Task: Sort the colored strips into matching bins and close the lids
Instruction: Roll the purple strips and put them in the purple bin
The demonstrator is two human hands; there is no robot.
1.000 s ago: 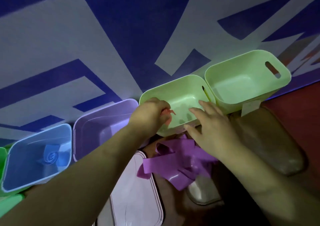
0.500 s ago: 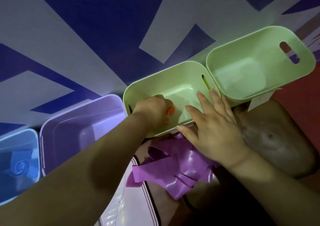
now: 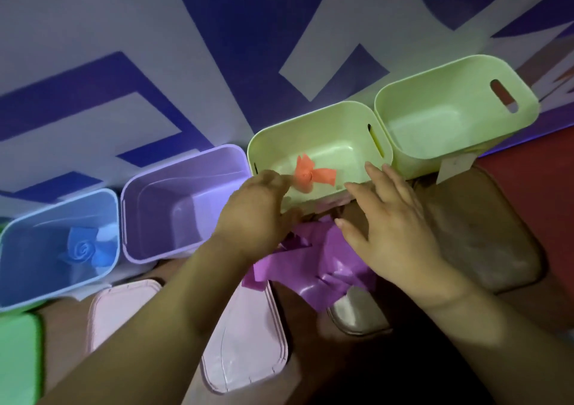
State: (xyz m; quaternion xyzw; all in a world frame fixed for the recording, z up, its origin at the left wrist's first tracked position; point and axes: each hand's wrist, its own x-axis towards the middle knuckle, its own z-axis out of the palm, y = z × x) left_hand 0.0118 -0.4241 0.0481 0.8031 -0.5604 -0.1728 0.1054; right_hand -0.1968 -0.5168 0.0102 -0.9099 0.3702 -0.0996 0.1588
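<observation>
Your left hand (image 3: 257,209) reaches over the near rim of the pale green bin (image 3: 313,119), and its fingertips are at the orange strip (image 3: 310,174), which sits as a loose roll inside this bin. The hand is blurred, so I cannot tell if it pinches the roll or only touches it. Your right hand (image 3: 394,233) is apart from the left one, with fingers straight and spread, holding nothing, its fingertips at the same rim. Just under both hands lies the heap of purple strips (image 3: 310,265), partly on a pink lid (image 3: 245,327), and the purple bin (image 3: 186,199) stands open just beside, to the left. These strips look thin, very light and soft, with a glossy face, so I think they will slide between the fingers and will spring out of shape. They also cross each other, so one strip may pull the others. I would pinch the heap in its middle, where the strips overlap, and not at a loose end. The blue bin (image 3: 59,249) already has a blue roll (image 3: 82,249) inside, and no lid is closed yet.
</observation>
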